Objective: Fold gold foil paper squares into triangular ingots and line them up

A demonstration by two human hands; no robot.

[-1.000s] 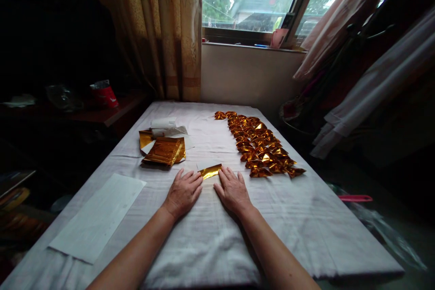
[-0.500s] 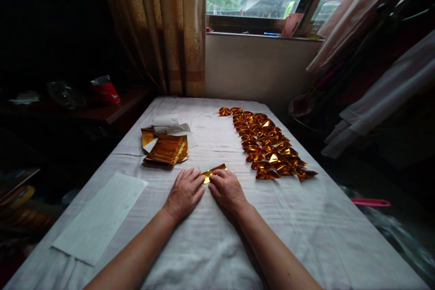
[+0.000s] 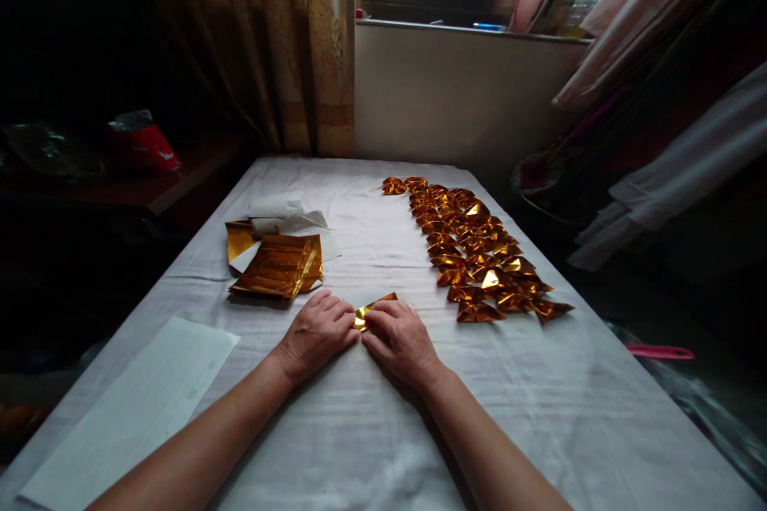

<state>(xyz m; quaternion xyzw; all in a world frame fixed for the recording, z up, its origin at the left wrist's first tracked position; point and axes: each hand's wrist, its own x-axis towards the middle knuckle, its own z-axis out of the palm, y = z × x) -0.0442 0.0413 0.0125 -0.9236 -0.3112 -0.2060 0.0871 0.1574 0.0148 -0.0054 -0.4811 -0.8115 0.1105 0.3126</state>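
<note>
Gold foil sheet (image 3: 372, 306) pinched between left hand (image 3: 315, 333), right hand (image 3: 400, 339) on cloth.

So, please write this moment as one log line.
left hand: pressing gold foil sheet | right hand: pressing same sheet | folded gold pieces: rows at right | foil stack: left

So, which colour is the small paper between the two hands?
Shiny gold foil paper, pressed by the left hand and right hand; head view.
</note>
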